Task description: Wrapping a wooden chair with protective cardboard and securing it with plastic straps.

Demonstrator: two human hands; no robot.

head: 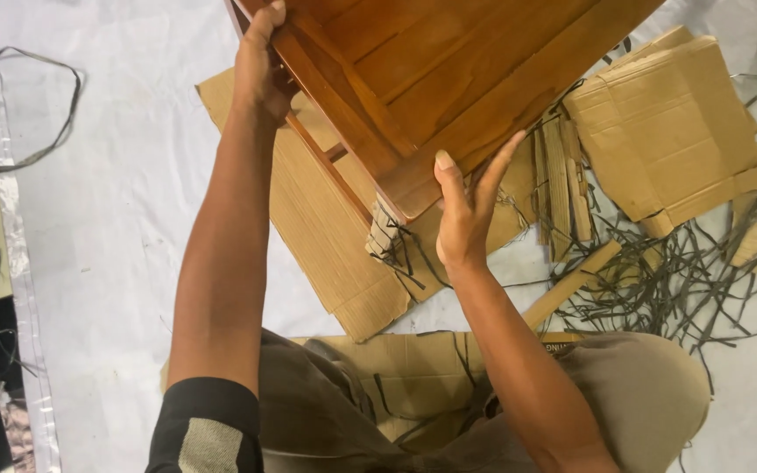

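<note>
One glossy brown wooden furniture piece (pixel 449 79), flat-panelled: left hand (pixel 260 66) clasps far edge, right hand (pixel 466 206) grips near corner; beneath, several corrugated cardboard sheets (pixel 326 228).

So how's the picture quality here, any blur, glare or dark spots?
Head view: even, soft light; the wooden panel shows mild sheen, no harsh glare; both hands look sharp; the left edge falls dark; strap scraps on the right are slightly soft.

The wooden furniture piece (pixel 449 79) was varnished, reddish-brown and glossy, its grain smooth. At three o'clock lay matt, ridged corrugated cardboard (pixel 668 131); black plastic strapping (pixel 694 280) looked slick. The white floor sheet (pixel 124 201) seemed matt.
</note>
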